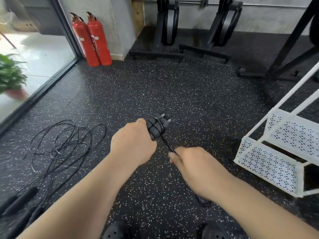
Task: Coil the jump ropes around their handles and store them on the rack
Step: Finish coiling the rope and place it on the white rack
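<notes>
Two handles (158, 126) gripped in left hand (133, 144), pointing away | right hand (191, 168) pinches cord (166, 143) taut, just right of handles | rack (269, 157) further right, right hand nearer

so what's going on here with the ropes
A person is coiling a black jump rope around its paired handles. The left-hand grip holds the handles, already wrapped with several turns, while the right-hand grip pinches the rope taut just below. More ropes lie tangled on the floor to the left; the white rack stands to the right.
</notes>
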A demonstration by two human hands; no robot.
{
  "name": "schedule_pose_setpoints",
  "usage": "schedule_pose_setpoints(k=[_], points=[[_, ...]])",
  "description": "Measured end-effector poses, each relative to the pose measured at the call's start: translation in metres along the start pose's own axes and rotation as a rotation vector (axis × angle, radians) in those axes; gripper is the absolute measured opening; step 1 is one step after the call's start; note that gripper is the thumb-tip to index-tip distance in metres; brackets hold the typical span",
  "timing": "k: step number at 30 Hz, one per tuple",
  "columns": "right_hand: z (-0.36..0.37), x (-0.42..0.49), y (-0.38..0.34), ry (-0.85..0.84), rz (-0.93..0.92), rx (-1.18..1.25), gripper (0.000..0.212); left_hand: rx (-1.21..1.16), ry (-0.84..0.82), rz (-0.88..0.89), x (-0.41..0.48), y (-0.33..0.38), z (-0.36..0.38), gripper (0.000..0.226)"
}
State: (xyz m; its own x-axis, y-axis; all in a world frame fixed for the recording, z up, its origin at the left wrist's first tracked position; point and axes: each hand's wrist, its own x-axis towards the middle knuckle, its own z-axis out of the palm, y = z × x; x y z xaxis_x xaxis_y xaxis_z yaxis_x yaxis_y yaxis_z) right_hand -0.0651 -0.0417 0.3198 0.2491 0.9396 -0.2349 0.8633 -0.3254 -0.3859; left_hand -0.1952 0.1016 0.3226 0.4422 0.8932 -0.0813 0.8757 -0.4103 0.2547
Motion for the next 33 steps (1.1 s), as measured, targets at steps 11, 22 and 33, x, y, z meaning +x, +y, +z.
schedule_pose_setpoints(k=[11, 22, 33], points=[[-0.052, -0.011, 0.009, 0.231, -0.128, -0.138, 0.027, 0.267, -0.212, 0.19, -0.016, 0.012, 0.021, 0.031], [-0.056, 0.004, 0.059, 0.075, -0.012, 0.101, 0.012, 0.277, -0.307, 0.6, -0.04, 0.039, 0.028, 0.025], [-0.068, 0.002, 0.075, -0.075, -0.002, 0.483, 0.025, 0.089, -0.151, 0.828, -0.04, 0.037, 0.02, 0.035]])
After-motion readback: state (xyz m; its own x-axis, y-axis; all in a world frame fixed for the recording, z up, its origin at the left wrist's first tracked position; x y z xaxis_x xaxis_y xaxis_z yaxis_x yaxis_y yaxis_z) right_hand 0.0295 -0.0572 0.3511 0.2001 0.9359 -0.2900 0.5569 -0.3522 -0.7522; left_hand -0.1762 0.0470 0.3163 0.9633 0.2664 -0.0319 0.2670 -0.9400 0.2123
